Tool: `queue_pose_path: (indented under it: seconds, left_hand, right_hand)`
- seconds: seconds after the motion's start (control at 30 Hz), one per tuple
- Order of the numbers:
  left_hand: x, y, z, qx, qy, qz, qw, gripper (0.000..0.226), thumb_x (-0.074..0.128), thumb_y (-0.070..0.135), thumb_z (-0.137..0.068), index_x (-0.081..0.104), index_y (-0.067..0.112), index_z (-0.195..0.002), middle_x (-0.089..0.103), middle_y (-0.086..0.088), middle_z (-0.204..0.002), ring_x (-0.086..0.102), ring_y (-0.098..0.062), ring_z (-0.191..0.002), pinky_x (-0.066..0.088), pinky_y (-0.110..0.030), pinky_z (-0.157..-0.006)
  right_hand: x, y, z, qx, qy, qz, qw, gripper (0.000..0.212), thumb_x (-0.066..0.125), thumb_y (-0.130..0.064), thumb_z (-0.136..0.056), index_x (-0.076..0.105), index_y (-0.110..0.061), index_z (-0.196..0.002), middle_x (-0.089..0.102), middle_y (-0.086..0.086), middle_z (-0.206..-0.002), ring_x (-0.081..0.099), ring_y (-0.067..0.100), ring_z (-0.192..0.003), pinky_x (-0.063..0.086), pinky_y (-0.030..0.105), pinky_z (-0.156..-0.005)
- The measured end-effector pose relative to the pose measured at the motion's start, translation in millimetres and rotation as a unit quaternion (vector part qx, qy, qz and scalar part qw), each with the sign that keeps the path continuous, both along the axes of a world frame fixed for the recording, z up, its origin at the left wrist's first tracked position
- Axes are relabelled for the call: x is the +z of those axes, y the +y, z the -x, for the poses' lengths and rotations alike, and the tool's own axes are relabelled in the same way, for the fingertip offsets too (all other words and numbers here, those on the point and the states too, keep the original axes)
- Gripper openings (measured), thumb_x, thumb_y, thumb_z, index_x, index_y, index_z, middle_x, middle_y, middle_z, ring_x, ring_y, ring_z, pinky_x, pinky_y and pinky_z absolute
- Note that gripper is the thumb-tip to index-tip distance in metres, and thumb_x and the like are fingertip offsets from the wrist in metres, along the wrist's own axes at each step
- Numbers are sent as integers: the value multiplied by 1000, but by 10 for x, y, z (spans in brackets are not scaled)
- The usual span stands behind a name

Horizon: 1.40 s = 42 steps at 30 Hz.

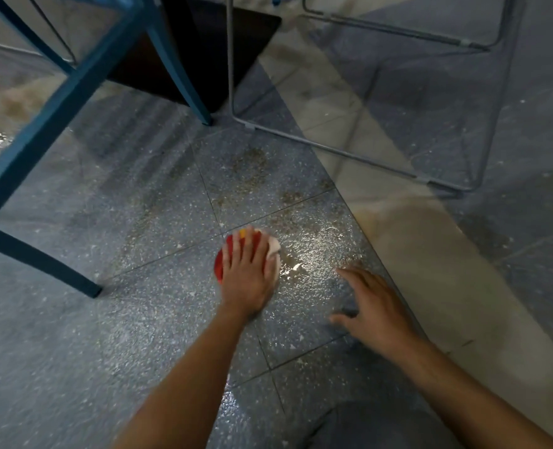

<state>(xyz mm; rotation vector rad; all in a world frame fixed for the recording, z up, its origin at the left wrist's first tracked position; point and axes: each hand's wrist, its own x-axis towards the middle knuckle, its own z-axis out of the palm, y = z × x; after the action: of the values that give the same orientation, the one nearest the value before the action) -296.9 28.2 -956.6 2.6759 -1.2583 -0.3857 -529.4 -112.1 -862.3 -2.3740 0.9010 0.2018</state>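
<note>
A bunched cloth (pixel 219 265) lies on the speckled grey tile floor (pixel 106 319) just below the middle of the frame, mostly hidden under the left hand (pixel 247 277). What shows of it runs across the hand: a red end pokes out toward the left of the frame, a pale end toward the right, and a yellow scrap sits at the fingertips. The left grip is flat, with fingers straight and close together, pressing down on the cloth and pointing toward the top of the frame.

The right hand (pixel 374 309) is lower right of the cloth and apart from it, its grip spread and holding nothing. It is blurred, so I cannot tell whether it touches the floor.

A shiny wet patch (pixel 314 251) lies just right of the cloth, between the hands. Brown stains (pixel 251 166) speckle the tiles above it. A blue frame (pixel 58 102) fills the upper left, one foot (pixel 94 291) standing left of the cloth. A grey wire frame (pixel 333 150) stands at upper right, partly on a pale diagonal strip (pixel 414 254) of floor. A dark slab (pixel 204 53) lies at top centre.
</note>
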Motion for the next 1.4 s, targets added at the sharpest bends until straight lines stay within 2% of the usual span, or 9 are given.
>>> queue_pose_path:
  seconds: [0.1, 0.23, 0.53, 0.73, 0.93, 1.03, 1.13, 1.27, 1.4]
  left_hand:
    - [-67, 597, 154, -97, -21, -6, 995, 62, 18, 55, -115, 2, 36, -172, -7, 2, -182, -11, -27, -168, 2, -54, -136]
    - [-25, 1288, -74, -80, -7, -13, 997, 60, 22, 55, -114, 13, 39, -171, -2, 9, -182, -5, -22, -168, 3, -47, -135]
    - [172, -130, 33, 276, 80, 2, 958, 65, 19, 48, -115, 7, 21, -173, -8, -16, -180, -15, -40, -165, -10, -60, -132]
    - [75, -199, 1070, 33, 42, 19, 998, 64, 16, 54, -115, -7, 32, -171, -15, -6, -180, -22, -35, -164, -5, -56, -135]
    - [-47, 1077, 1080, -238, -12, 25, 971, 61, 37, 55, -113, 23, 39, -170, 12, 6, -181, 10, -27, -168, 12, -52, -133]
    - [47, 1249, 635, -170, -13, -9, 985, 60, 30, 57, -112, 25, 39, -169, 9, 5, -182, 7, -26, -168, 5, -47, -135]
    - [84, 753, 559, 21, 12, -23, 999, 65, 16, 58, -111, 17, 34, -171, 1, -2, -182, -6, -29, -168, 1, -52, -136]
    - [149, -227, 851, 248, 81, -11, 965, 72, 9, 56, -110, 7, 22, -173, -6, -17, -180, -13, -41, -165, -5, -61, -133]
    - [84, -566, 1394, 95, 55, 19, 994, 66, 17, 53, -115, 4, 26, -173, -9, -11, -180, -18, -38, -165, -6, -58, -134]
  right_hand:
    - [38, -94, 93, -6, 6, 9, 1000, 96, 78, -56, -82, 26, -33, -160, 23, -9, -168, 24, 18, -153, 24, 37, -125]
    - [89, -189, 211, -17, 13, 14, 1000, 97, 79, -57, -80, 27, -37, -159, 28, -12, -166, 29, 17, -149, 31, 39, -121]
    - [86, -150, 333, -40, 31, 12, 999, 97, 80, -56, -80, 28, -34, -159, 27, -5, -168, 28, 21, -151, 30, 40, -123]
    - [91, -152, 385, -51, 40, 9, 998, 98, 79, -58, -79, 29, -32, -159, 26, -4, -168, 28, 22, -151, 30, 41, -123]
    - [90, -192, 557, -69, 50, -5, 996, 98, 79, -59, -78, 29, -33, -159, 31, -7, -165, 31, 20, -149, 32, 39, -121]
    - [85, -251, 709, -93, 65, -7, 994, 100, 79, -62, -76, 31, -31, -158, 34, -4, -164, 34, 23, -147, 32, 38, -120]
    - [67, -267, 812, -112, 67, -13, 991, 100, 81, -60, -74, 34, -30, -157, 39, -3, -161, 38, 23, -144, 34, 37, -119]
    - [72, -214, 848, -115, 67, -12, 991, 101, 81, -59, -76, 32, -29, -158, 37, -3, -162, 37, 24, -146, 34, 39, -120]
    - [94, -176, 861, -111, 72, -5, 991, 100, 81, -59, -76, 32, -28, -158, 37, -1, -162, 38, 25, -144, 35, 41, -119]
